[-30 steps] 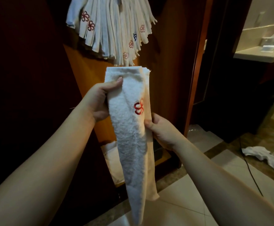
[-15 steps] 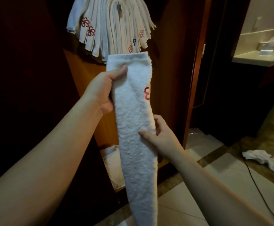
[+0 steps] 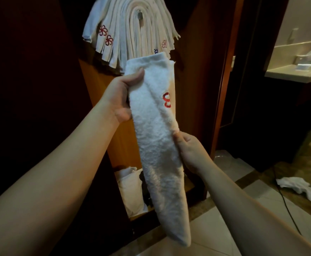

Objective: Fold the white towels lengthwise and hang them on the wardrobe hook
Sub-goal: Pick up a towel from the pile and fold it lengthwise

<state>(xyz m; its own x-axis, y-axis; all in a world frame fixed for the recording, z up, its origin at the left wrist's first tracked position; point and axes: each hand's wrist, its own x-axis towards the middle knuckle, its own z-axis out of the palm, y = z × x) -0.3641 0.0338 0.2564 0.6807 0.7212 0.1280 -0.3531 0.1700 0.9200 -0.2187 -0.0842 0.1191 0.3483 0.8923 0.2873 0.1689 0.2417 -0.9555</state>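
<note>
A white towel (image 3: 156,137) with a red embroidered mark hangs as a long narrow strip in front of me, folded lengthwise. My left hand (image 3: 119,97) grips its upper left edge, thumb across the front. My right hand (image 3: 189,150) pinches its right edge near the middle. Above, several folded white towels (image 3: 125,28) with flower marks hang fanned over the wardrobe hook (image 3: 140,15), whose metal shows at the top of the bundle.
The wooden wardrobe (image 3: 197,80) stands open, with white bags (image 3: 130,189) on its bottom shelf. A crumpled white cloth (image 3: 302,189) and a black cable (image 3: 284,198) lie on the tiled floor at right. A bathroom counter (image 3: 295,74) is at far right.
The right hand slid down the towel's right edge and now pinches it. The towel's fold has closed further and its top has dropped a little below the hanging bundle.
</note>
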